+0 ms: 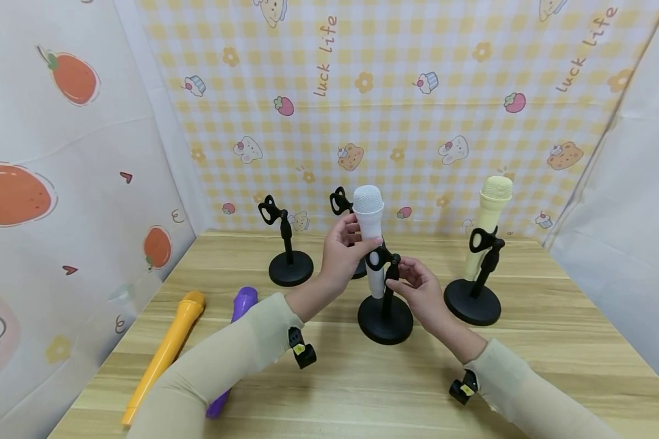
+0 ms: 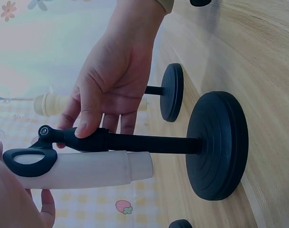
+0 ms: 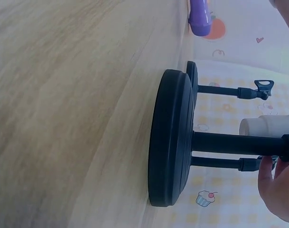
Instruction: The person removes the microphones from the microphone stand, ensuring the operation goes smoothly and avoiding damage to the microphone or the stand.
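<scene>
A white microphone (image 1: 369, 222) stands slightly tilted in the clip of a black desk stand (image 1: 385, 326). My left hand (image 1: 339, 255) grips the microphone's upper body just below its mesh head, thumb across the front. Its lower end runs down beside the stem, above the round base, as the left wrist view shows of the microphone (image 2: 104, 170). My right hand (image 1: 421, 294) pinches the neck of that stand between thumb and fingers, below the clip joint. In the right wrist view the base (image 3: 170, 137) sits flat on the table.
At right, a pale yellow microphone (image 1: 491, 207) rests in another stand (image 1: 472, 305). Two stands without microphones are behind: one at left (image 1: 290, 268), one partly hidden (image 1: 339, 201) by my left hand. Orange (image 1: 165, 353) and purple (image 1: 245, 300) microphones lie near my left arm.
</scene>
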Demonstrator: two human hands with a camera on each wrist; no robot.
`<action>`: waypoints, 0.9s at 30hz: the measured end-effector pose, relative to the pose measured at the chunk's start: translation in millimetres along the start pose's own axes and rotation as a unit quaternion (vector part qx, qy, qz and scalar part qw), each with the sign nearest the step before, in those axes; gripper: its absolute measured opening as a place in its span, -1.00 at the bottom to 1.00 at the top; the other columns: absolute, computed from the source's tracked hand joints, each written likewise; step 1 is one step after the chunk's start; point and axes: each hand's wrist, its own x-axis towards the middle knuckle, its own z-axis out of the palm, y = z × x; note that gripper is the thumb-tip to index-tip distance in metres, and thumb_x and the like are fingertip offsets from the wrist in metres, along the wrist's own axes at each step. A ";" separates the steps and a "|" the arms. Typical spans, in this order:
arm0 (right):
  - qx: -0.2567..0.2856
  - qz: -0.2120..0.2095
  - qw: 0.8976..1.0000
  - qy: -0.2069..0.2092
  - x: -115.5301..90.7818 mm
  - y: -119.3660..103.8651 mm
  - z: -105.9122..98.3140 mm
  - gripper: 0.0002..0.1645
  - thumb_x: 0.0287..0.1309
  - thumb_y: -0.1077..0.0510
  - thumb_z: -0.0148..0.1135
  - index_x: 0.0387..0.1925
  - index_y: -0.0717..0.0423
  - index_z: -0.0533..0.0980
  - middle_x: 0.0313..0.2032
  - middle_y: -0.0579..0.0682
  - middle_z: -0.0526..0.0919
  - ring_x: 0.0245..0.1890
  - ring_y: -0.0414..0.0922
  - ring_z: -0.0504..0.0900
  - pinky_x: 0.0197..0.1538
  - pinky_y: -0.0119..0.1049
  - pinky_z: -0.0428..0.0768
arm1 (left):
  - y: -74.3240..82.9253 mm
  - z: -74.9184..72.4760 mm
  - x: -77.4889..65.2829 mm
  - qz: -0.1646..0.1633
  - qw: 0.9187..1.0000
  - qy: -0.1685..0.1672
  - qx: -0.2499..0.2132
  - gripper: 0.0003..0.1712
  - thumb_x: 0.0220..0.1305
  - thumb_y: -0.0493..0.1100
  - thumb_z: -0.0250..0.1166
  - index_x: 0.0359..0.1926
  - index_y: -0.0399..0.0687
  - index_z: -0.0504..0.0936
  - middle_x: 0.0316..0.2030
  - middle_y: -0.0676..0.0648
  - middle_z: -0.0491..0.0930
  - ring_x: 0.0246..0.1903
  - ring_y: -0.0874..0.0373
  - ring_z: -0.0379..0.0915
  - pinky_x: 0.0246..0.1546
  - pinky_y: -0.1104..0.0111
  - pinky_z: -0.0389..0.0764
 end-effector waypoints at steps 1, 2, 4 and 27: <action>-0.001 -0.001 1.000 0.001 -0.1 -0.3 0.0 -0.54 0.15 0.37 0.33 0.08 0.26 0.43 -0.08 0.01 0.54 -0.07 -0.16 0.56 0.01 -0.37 0.57 | 0.0 0.3 -0.1 0.002 1.000 0.001 0.000 -0.41 0.10 -0.31 0.46 0.17 -0.10 0.49 -0.08 -0.10 0.55 -0.15 0.06 0.50 -0.12 0.22 0.56; -0.002 -0.002 1.000 0.001 -0.2 -0.5 0.0 -0.53 0.15 0.37 0.32 0.09 0.28 0.42 -0.08 0.02 0.53 -0.07 -0.17 0.56 0.01 -0.37 0.57 | -0.2 0.5 0.0 0.003 1.000 0.001 0.000 -0.41 0.09 -0.31 0.46 0.17 -0.10 0.49 -0.08 -0.10 0.55 -0.14 0.05 0.50 -0.11 0.22 0.56; -0.003 -0.001 1.000 0.003 -0.2 -1.1 0.2 -0.51 0.15 0.38 0.32 0.11 0.31 0.41 -0.07 0.04 0.52 -0.07 -0.17 0.56 0.00 -0.37 0.57 | -0.5 0.7 0.0 0.005 1.000 0.000 0.002 -0.41 0.09 -0.30 0.46 0.17 -0.09 0.49 -0.09 -0.10 0.55 -0.14 0.06 0.50 -0.11 0.21 0.56; 0.089 0.038 0.995 -0.011 3.1 5.4 -4.0 -0.58 0.08 0.36 0.37 -0.14 -0.22 0.58 -0.20 -0.17 0.57 -0.15 -0.20 0.54 -0.07 -0.36 0.60 | 1.2 -1.7 -0.3 -0.017 1.000 -0.003 -0.001 -0.43 0.12 -0.26 0.47 0.17 -0.06 0.52 -0.07 -0.11 0.56 -0.13 0.03 0.52 -0.07 0.21 0.59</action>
